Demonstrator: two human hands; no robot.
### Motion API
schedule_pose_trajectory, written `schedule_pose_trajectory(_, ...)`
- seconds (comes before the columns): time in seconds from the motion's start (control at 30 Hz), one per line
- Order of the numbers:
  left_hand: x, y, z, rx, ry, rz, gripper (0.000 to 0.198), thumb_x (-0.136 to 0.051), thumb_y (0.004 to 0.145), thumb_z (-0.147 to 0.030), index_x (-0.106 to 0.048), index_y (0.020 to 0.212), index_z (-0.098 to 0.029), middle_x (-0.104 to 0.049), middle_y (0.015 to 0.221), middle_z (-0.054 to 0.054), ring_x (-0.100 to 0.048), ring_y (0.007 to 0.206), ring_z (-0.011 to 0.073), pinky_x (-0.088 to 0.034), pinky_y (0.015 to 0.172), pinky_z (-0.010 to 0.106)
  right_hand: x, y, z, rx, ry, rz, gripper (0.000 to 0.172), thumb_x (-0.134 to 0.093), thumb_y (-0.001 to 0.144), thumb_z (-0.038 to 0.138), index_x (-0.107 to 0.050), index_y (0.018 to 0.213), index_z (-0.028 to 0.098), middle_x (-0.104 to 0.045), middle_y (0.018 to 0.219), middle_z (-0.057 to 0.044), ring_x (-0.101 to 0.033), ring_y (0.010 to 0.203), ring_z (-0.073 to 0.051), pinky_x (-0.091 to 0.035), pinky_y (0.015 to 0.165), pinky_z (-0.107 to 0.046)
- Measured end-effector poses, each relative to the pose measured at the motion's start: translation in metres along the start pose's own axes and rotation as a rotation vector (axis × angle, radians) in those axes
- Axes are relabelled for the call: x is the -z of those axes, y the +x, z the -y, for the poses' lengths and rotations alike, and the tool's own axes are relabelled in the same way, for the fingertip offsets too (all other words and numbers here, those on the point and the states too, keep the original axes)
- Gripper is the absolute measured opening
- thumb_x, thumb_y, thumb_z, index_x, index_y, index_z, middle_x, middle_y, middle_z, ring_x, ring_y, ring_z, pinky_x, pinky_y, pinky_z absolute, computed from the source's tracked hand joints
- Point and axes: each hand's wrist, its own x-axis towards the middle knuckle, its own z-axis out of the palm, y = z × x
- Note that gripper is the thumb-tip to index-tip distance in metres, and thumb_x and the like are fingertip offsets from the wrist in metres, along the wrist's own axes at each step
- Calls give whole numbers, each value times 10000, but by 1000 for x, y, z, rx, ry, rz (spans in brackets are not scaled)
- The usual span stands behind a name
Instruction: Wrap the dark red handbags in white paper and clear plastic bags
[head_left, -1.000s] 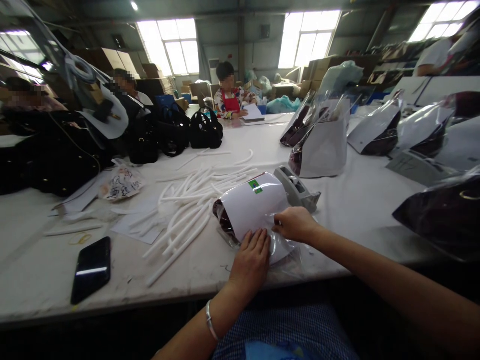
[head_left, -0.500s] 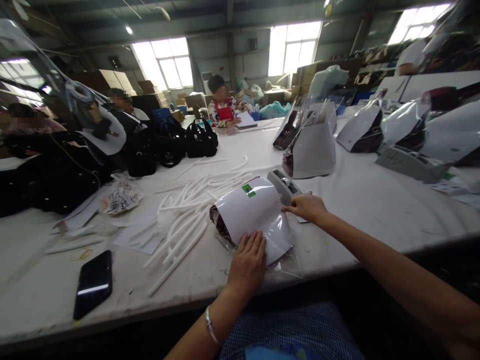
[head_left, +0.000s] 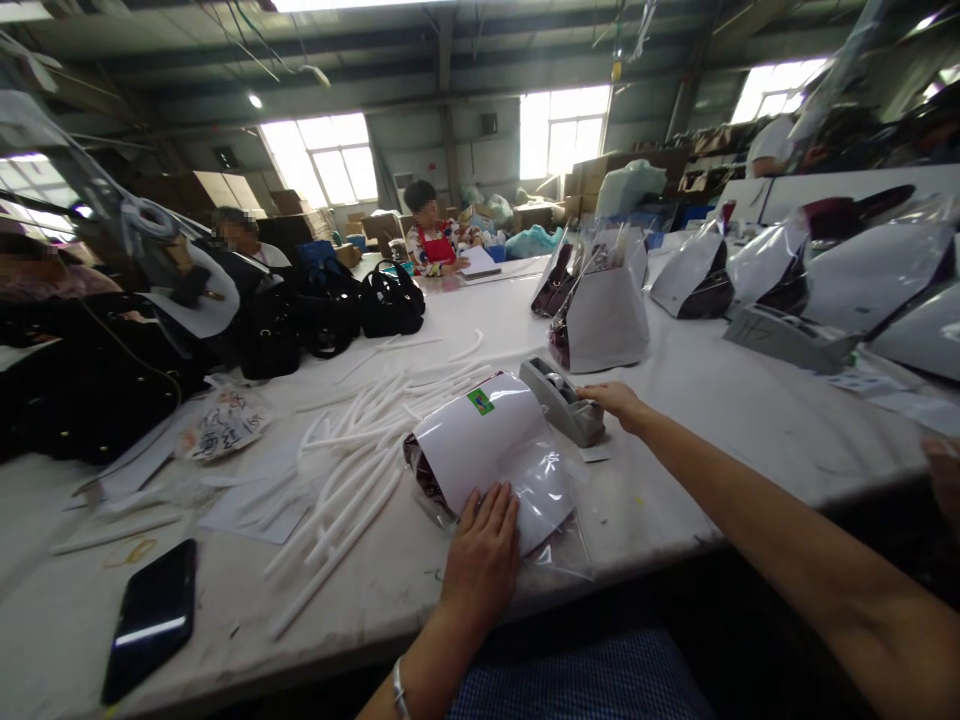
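Observation:
My left hand (head_left: 482, 555) lies flat, fingers together, on the near end of a bagged item (head_left: 495, 455): a dark purse wrapped in white paper inside clear plastic, with a small green sticker on top. My right hand (head_left: 613, 400) reaches over to the grey tape dispenser (head_left: 561, 400) just right of the package, fingers touching its front end. Whether tape is pinched between the fingers I cannot tell.
Several white foam tubes (head_left: 352, 450) lie scattered left of the package. A black phone (head_left: 150, 620) rests near the table's front-left edge. Black handbags (head_left: 322, 310) crowd the left side; wrapped bags (head_left: 600, 310) stand at the right. People sit at the far end.
My right hand has left the package's plastic flap and moved right and away to the tape dispenser. My left hand stays pressed on the package. The camera has tilted up.

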Motion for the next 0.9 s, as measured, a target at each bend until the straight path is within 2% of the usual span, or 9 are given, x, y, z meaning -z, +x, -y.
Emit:
schedule_pose_trajectory(0.07,0,0,0,0,2,1,405,-415,986,-198,-548,1361,-120,-550,1452,103,-506,1354,257,-425,1132,492,-1,-1,0,-33,126,10,254,-671,926,387,-689,906,134,-719,950,-51,-681,893,-183,-554,849,-390)
schedule_pose_trajectory(0.23,0,0,0,-2,-8,3,404,-411,987,-192,-552,1359,-122,-550,1452,101,-512,1349,257,-426,1133,496,17,-19,0,-18,391,-71,306,-819,711,417,-738,812,140,-725,1080,-104,-662,1026,-235,-520,905,-335)
schedule_pose_trajectory(0.37,0,0,0,-7,-20,-10,403,-414,983,-183,-556,1356,-120,-551,1449,108,-520,1342,260,-437,1123,500,33,-49,-10,-34,472,-51,339,-797,707,457,-741,864,162,-744,990,-103,-686,938,-216,-563,877,-335)
schedule_pose_trajectory(0.47,1,1,1,-3,-28,-10,400,-414,987,-191,-556,1354,-120,-550,1450,110,-518,1344,260,-433,1127,501,33,-66,-21,-83,453,-27,329,-767,733,475,-729,824,161,-747,894,-106,-693,783,-197,-603,801,-358)
schedule_pose_trajectory(0.6,2,1,1,-11,-31,12,402,-418,987,-195,-548,1359,-115,-541,1460,109,-500,1360,257,-413,1144,503,23,-69,-38,-142,355,-70,305,-739,754,467,-696,760,166,-739,817,-104,-659,657,-179,-609,696,-351)
schedule_pose_trajectory(0.7,3,1,0,7,-29,31,406,-424,991,-203,-536,1371,-111,-531,1470,105,-480,1376,252,-392,1161,500,21,-72,-51,-169,227,-128,304,-719,756,459,-664,698,166,-716,735,-100,-638,628,-188,-576,669,-347)
schedule_pose_trajectory(0.77,3,1,-1,11,-36,48,406,-424,994,-208,-534,1373,-112,-526,1474,109,-473,1381,251,-379,1169,500,21,-83,-53,-148,165,-131,312,-690,775,477,-673,738,168,-720,765,-99,-648,669,-199,-553,692,-341)
schedule_pose_trajectory(0.83,4,1,-1,9,-43,67,407,-423,995,-211,-534,1374,-113,-518,1480,116,-468,1385,254,-364,1177,505,21,-101,-47,-92,143,-70,323,-685,782,500,-701,818,179,-734,836,-81,-661,727,-195,-537,737,-320)
schedule_pose_trajectory(0.9,4,1,-1,10,-47,78,410,-419,997,-214,-530,1379,-112,-509,1487,120,-459,1392,257,-348,1184,511,17,-122,-32,-11,146,101,346,-709,772,524,-721,866,192,-736,843,-57,-661,734,-184,-527,746,-297)
